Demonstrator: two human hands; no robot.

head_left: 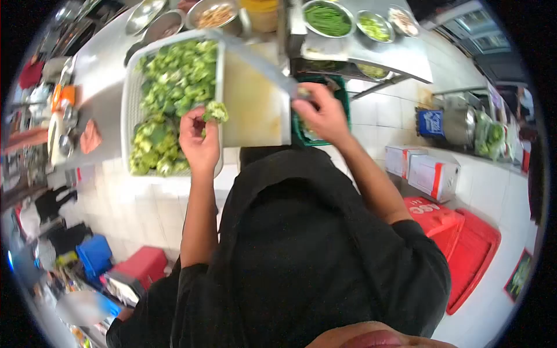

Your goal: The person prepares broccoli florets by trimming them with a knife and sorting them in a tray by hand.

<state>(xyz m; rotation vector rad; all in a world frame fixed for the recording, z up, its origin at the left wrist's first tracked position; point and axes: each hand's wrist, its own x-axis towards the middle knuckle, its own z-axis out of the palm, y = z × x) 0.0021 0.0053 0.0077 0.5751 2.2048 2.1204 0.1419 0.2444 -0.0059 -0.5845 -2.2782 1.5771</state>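
My left hand (pixel 200 139) pinches a broccoli floret (pixel 217 111) between thumb and fingers, over the right rim of a white plastic basket (pixel 129 98). Cut broccoli florets (pixel 180 72) fill most of that basket. My right hand (pixel 325 113) is closed around the handle of a large knife (pixel 258 62). Its long blade points up and to the left, above a worn, yellowish cutting board (pixel 252 101). The board lies directly right of the basket. Part of the handle is hidden in my fingers.
Right of the board, below table height, is a green crate (pixel 346 107). Metal bowls stand behind, one with green beans (pixel 328 20), beside a yellow tub (pixel 260 14). A metal counter (pixel 104 69) extends left. A red bin (pixel 473 249) and white boxes (pixel 432 176) stand on the right.
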